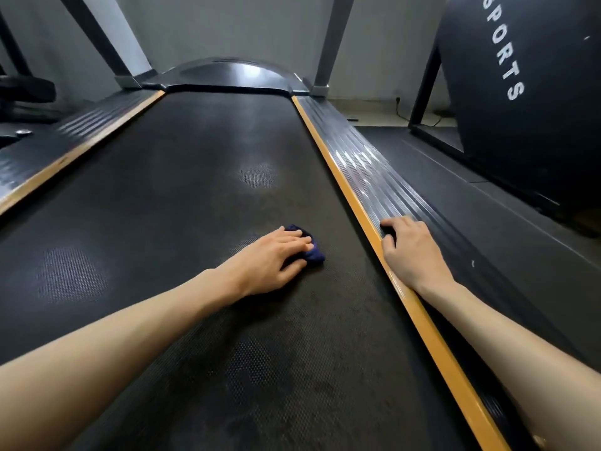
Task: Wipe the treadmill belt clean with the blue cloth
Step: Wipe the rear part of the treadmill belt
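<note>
Both forearms come in from the bottom edge, left from the lower left, right from the lower right

Treadmill belt (pixel 195 190) fills the middle of the frame: black, textured, with paler scuffed patches at lower centre, centre left and above centre

Left hand (pixel 276 258), just right of centre, lies palm-down on the belt over the blue cloth (pixel 313 252). Fingers (pixel 297 239) straight, side by side, pressing flat on top. Thumb lies low beside it. The cloth is bunched under the fingertips, flat on the belt near its right edge. Only its far and right edges show

Right hand (pixel 411 252), centre right, rests on the ribbed right side rail (pixel 374 177), beside the orange strip (pixel 328 157). Its fingers (pixel 403 222) are bent at the knuckles and bunched close. Tips are in shadow, so I can't tell if they hook an edge or just brace

Hands are apart, with the strip between them

Left side rail (pixel 81 125), upper left, has a matching orange edge

At top centre, a glossy curved motor cover (pixel 234 73) sits at the head of the belt, flanked by two grey uprights (pixel 328 43)

Upper right: a dark rounded housing (pixel 536 92) lettered "SPORTS", and dark floor matting below it
</note>
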`<state>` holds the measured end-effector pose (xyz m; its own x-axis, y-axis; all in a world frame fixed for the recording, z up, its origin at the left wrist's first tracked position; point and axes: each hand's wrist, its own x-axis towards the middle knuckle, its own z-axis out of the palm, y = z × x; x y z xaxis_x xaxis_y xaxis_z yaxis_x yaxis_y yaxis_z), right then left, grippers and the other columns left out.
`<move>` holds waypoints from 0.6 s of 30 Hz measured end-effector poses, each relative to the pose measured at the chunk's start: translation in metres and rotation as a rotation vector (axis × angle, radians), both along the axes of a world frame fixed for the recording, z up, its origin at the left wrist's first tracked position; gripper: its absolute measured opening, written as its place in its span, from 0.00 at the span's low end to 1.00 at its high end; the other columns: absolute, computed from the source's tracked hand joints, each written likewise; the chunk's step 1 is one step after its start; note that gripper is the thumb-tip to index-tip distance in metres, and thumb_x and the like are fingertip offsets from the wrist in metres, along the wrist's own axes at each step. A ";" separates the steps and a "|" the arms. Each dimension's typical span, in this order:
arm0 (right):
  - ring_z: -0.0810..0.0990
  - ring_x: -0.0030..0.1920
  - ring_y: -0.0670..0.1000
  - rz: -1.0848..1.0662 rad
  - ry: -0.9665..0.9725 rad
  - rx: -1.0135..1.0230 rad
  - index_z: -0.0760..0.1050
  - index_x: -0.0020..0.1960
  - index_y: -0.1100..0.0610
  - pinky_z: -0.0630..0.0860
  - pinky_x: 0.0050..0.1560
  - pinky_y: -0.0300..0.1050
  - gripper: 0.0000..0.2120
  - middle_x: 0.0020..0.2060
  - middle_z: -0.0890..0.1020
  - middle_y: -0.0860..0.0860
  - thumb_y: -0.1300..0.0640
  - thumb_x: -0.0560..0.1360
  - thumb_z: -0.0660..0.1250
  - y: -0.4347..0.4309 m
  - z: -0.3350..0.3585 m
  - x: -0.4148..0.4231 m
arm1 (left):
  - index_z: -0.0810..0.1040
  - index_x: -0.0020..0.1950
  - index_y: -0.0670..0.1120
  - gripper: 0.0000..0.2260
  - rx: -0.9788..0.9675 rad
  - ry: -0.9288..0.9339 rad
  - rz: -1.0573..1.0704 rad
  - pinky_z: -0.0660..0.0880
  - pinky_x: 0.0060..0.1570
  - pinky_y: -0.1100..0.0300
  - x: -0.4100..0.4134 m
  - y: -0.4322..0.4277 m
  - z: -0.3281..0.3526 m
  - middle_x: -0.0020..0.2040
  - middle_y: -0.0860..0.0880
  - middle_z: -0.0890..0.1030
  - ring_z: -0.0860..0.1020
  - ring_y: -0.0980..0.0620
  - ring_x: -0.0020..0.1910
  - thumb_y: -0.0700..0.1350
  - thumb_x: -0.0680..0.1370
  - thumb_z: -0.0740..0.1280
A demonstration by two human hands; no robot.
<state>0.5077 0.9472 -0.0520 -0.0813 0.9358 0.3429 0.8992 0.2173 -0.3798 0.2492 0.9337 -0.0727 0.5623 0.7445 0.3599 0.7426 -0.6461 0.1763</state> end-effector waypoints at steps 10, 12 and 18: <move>0.69 0.60 0.49 -0.014 0.013 0.001 0.70 0.64 0.55 0.69 0.59 0.46 0.15 0.59 0.75 0.51 0.55 0.79 0.56 0.003 -0.001 0.000 | 0.74 0.63 0.43 0.13 -0.141 -0.132 0.606 0.69 0.57 0.49 -0.013 0.056 0.010 0.63 0.41 0.75 0.72 0.37 0.60 0.45 0.81 0.57; 0.69 0.59 0.49 -0.014 0.023 -0.014 0.70 0.64 0.55 0.70 0.59 0.46 0.15 0.59 0.75 0.52 0.55 0.79 0.56 0.003 -0.002 -0.001 | 0.73 0.64 0.47 0.14 -0.155 -0.056 0.446 0.69 0.56 0.50 0.011 0.040 0.015 0.62 0.43 0.77 0.74 0.38 0.59 0.47 0.82 0.56; 0.69 0.59 0.51 -0.003 -0.009 -0.017 0.69 0.65 0.57 0.69 0.58 0.45 0.16 0.60 0.74 0.54 0.56 0.79 0.55 -0.002 -0.001 -0.001 | 0.77 0.61 0.49 0.17 -0.146 0.020 -0.269 0.72 0.60 0.56 0.057 -0.044 0.016 0.60 0.50 0.79 0.77 0.49 0.60 0.53 0.79 0.56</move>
